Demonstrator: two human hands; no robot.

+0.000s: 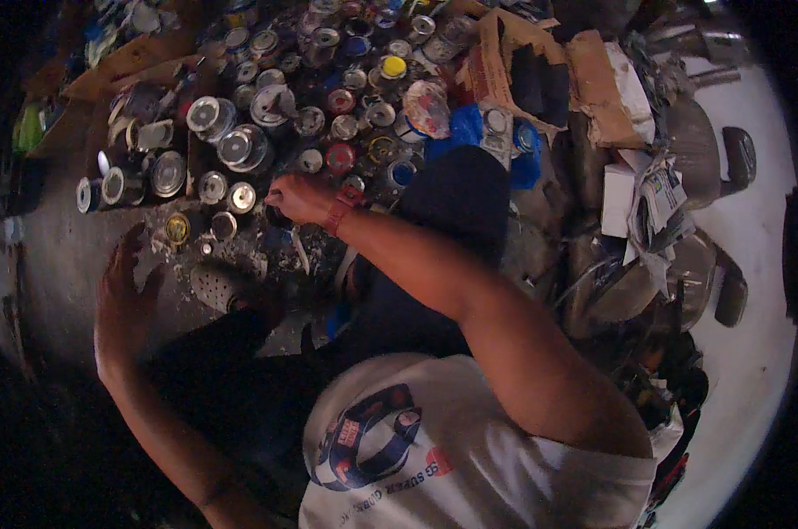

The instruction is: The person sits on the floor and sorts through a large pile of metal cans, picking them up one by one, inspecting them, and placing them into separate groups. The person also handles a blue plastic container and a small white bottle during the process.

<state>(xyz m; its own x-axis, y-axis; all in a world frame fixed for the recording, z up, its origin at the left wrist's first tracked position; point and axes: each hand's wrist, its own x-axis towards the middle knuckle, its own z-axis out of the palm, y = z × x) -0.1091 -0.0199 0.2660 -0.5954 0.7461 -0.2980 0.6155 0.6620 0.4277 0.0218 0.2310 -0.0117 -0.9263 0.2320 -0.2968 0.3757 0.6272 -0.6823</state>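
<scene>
My right hand (302, 197), with a red band (342, 208) at the wrist, reaches over the near edge of a crowd of metal cans. Its fingers are bent and pressed together over a dark spot; what they hold, if anything, is hidden. Just left of it stands a can with a pale lid (241, 197), beside a smaller can (212, 188). Low on the left, my left hand (129, 286) has its fingers stretched out and touches nothing I can see. Nearest to it are a yellowish-rimmed can (178, 228) and a small silver can (224, 227).
Several cans, one with a yellow lid (393, 67), fill the far floor. Cardboard boxes (497, 75) stand beyond my right arm. Folded papers (659, 207) and brown chairs (688, 145) are at the right. A perforated shoe (214, 288) lies between my hands.
</scene>
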